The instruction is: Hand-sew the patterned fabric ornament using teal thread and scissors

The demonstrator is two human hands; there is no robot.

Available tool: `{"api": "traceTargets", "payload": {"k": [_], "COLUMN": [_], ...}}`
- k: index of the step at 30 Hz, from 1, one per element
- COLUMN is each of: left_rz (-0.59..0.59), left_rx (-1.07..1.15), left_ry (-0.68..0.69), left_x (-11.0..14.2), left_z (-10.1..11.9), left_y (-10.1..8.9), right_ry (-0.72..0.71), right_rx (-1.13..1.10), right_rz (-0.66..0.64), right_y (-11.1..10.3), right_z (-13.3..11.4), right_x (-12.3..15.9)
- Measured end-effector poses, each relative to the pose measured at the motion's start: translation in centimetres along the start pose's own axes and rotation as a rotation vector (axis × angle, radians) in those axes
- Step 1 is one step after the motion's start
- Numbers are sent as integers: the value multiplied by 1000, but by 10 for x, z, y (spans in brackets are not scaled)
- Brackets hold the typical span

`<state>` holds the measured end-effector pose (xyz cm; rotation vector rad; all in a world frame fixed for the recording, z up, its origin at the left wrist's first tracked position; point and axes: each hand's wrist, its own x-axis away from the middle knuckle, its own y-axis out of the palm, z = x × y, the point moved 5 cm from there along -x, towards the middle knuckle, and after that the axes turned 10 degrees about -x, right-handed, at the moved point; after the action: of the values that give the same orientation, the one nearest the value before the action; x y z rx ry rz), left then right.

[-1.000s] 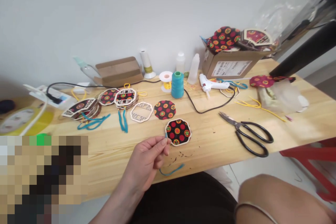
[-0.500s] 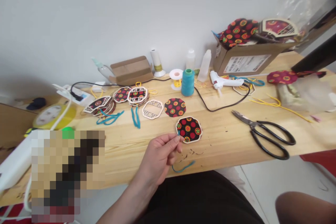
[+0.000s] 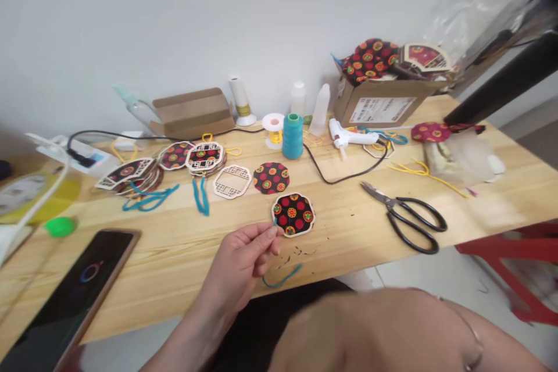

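My left hand [image 3: 249, 258] is closed in a pinch at the lower left edge of a scalloped wooden-framed ornament [image 3: 293, 214] faced with dark flowered fabric. A short bit of blue cord [image 3: 275, 222] shows at its fingertips; whether the frame's edge is pinched too, I cannot tell. Blue cord [image 3: 283, 279] also lies below the hand near the table edge. Blurred at the bottom is my right hand [image 3: 318, 334], in front of my lap, its fingers not readable. Behind the ornament lie a flowered fabric disc [image 3: 271, 178] and a bare lattice frame [image 3: 232, 182].
Black-handled scissors [image 3: 403, 213] lie right, below a white glue gun [image 3: 352, 136] with a trailing black cable. A blue thread cone [image 3: 292, 137] stands mid-table. Stacked ornaments [image 3: 204, 158] and a phone [image 3: 72, 302] are left. A cardboard box [image 3: 379, 104] stands behind.
The view has swung right, so the table things sit further left. My right hand has come inward across my lap. My left hand keeps its pinch beside the ornament.
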<state>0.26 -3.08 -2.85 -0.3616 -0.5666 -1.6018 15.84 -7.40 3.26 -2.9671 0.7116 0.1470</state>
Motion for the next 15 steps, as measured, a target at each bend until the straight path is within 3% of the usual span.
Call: {"api": "traceTargets", "payload": {"k": [2,4,6,11,13,15], "left_rz": [-32,-55,-47,-71,-86,-98], "left_rx": [-26,-72,-124,-186,-189,-202], "left_ry": [-1,4,18,26,14,1], "left_x": [1,3,6,10,10,10], "left_z": [0,1,3,4,4,3], "left_y": [1,3,3,5,5,5], "right_ry": [24,52,45,43,66,107], "right_rx": [65,227,338,255,213,179], "right_rz": [133,398,493,160,128,182], "right_y": [-19,-46,-61,-54,-52,-54], "right_z": [-8,-9,-8,7,10,15], "right_x": [-13,-24,-33,-50,-52,-53]}}
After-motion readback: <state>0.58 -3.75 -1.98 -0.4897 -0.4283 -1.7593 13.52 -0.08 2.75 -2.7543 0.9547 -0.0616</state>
